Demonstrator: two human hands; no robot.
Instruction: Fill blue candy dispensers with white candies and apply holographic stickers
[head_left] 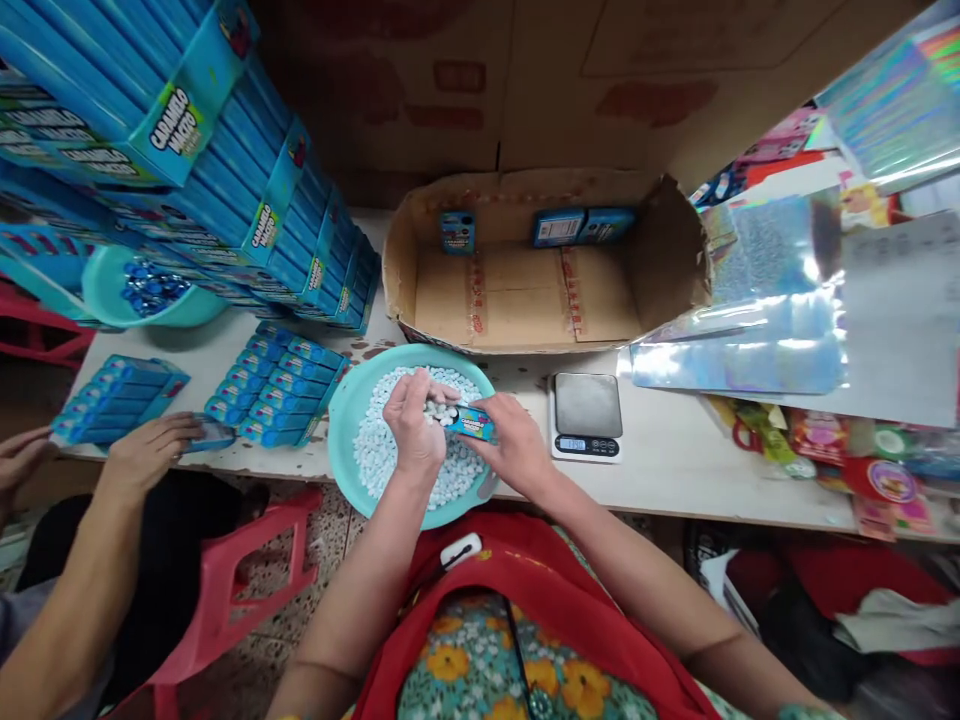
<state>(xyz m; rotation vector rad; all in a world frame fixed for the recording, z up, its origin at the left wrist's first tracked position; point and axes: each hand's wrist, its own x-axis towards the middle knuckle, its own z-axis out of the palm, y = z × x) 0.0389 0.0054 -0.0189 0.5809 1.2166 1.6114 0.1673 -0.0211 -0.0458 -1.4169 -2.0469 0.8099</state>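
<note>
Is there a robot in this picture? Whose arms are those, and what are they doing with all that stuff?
No robot here, just a person! The camera sits on their head and looks down, so you see nearly what they see. The two arms in the middle are theirs.

The right hand holds a small blue box. The left hand has white pieces right at the box's end, above a turquoise bowl full of more.

On the table are also a little scale, a big cardboard box and tall stacks of blue boxes. The hand at the left belongs to somebody else.
</note>
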